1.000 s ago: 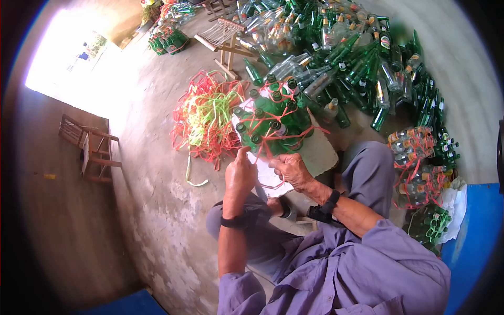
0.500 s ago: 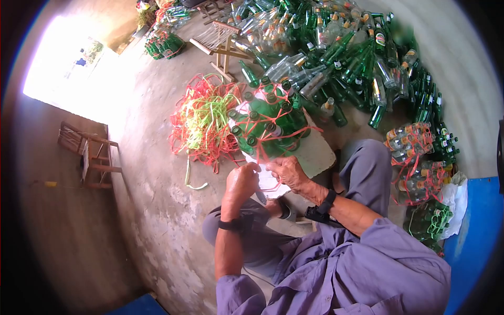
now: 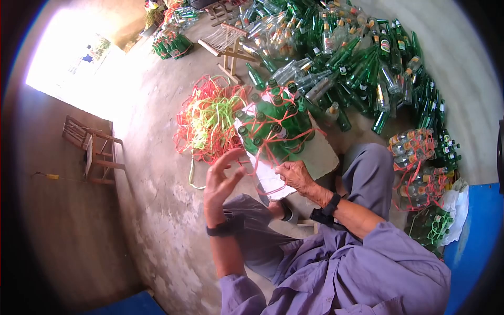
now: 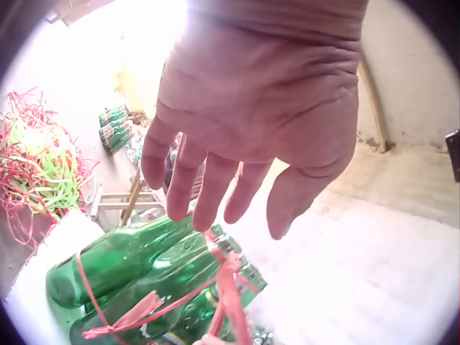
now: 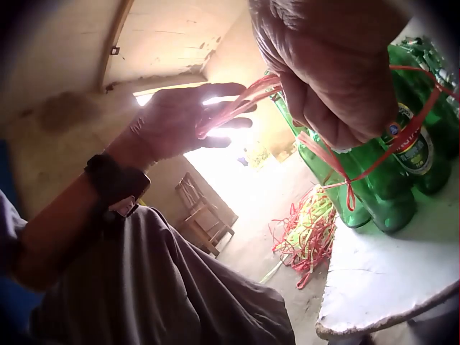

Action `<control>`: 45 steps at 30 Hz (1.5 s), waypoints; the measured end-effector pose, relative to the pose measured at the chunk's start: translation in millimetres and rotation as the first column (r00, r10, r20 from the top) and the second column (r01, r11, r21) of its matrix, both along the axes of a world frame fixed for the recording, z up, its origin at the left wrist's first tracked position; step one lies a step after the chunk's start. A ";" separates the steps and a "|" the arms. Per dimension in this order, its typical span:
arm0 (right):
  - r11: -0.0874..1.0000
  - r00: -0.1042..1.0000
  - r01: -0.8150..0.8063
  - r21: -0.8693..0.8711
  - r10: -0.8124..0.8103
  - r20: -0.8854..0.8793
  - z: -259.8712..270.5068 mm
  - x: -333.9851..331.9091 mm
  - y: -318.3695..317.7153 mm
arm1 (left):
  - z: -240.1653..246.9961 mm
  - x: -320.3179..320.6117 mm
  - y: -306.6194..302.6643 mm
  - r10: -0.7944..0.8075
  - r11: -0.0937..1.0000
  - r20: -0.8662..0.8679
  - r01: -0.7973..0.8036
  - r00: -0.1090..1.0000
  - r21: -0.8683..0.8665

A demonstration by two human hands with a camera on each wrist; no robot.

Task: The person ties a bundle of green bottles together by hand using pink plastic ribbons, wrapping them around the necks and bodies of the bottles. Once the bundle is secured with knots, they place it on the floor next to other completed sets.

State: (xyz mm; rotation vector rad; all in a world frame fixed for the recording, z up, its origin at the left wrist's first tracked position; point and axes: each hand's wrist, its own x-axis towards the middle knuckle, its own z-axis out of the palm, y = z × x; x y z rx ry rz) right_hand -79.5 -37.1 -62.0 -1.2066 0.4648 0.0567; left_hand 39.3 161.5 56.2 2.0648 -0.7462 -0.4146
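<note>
Green glass bottle bundle [image 3: 269, 109], bound with red plastic strap [image 5: 248, 99], stands upright on a pale slab [image 3: 317, 160]. Slab edge ragged; slab surface extends in front of the bundle and to its right. Left of the bundle, just beside the slab, lies a red and yellow-green strap pile [image 3: 212, 118]; farther left, concrete floor [image 3: 152, 152] runs to a wooden chair [image 3: 108, 164]. Behind the bundle and to its right, a heap of loose bottles [image 3: 344, 55] comes close.

Counts: one bundle on the slab, at least nine necks visible; one strap pile; one chair; one slatted stool [image 3: 223, 39] behind the bundle. Well right of it, two red-strapped bundles of clear bottles [image 3: 412, 144]. Heap too many to count.

Right hand [image 3: 296, 176]: just in front of the bundle, fingers curled, pinching red strap. Left hand [image 3: 219, 181]: left of and nearer the person than the bundle, fingers and thumb spread wide; cannot tell whether strap touches it.

Versus 0.5 s ago: left hand was beside the right, fingers curled; now off to the left, spread. Right hand and bundle about as before.
</note>
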 end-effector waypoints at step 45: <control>0.846 0.876 0.481 -0.229 -0.476 0.082 8.4 55.9 -179.7 | -157.7 57.4 -59.3 0.459 0.644 -0.349 -0.577 0.817 -0.503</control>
